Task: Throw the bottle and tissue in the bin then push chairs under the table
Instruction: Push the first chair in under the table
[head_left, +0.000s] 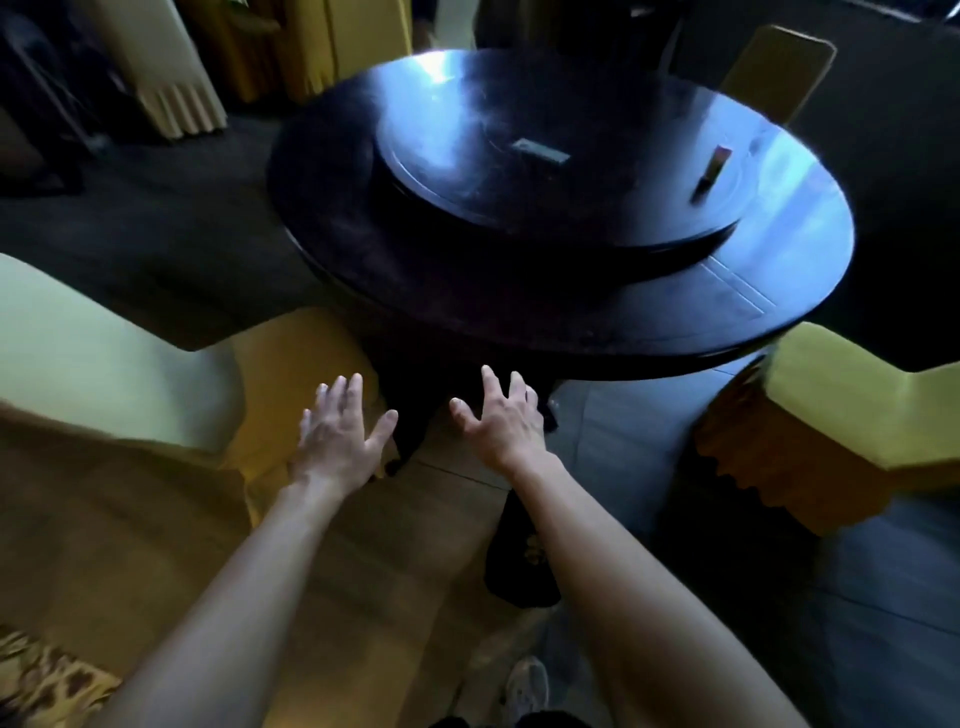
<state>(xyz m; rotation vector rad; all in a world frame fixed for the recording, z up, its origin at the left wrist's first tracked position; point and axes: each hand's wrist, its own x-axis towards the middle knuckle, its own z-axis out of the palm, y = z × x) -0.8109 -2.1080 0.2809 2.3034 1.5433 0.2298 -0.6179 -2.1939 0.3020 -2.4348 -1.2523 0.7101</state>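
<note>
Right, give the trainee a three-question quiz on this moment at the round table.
1. True or false: the left hand is gripping a bottle.
2. Which chair's seat is partly under the round table? A) left chair B) right chair
3. Fill in: the small upright object stands on the table's raised ____.

Key: 1 false, both it and the right hand are open and empty. 2 A. 3 turntable.

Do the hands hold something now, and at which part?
Nothing is held. The left hand and the right hand are both open, fingers spread, in the air before the table.
</note>
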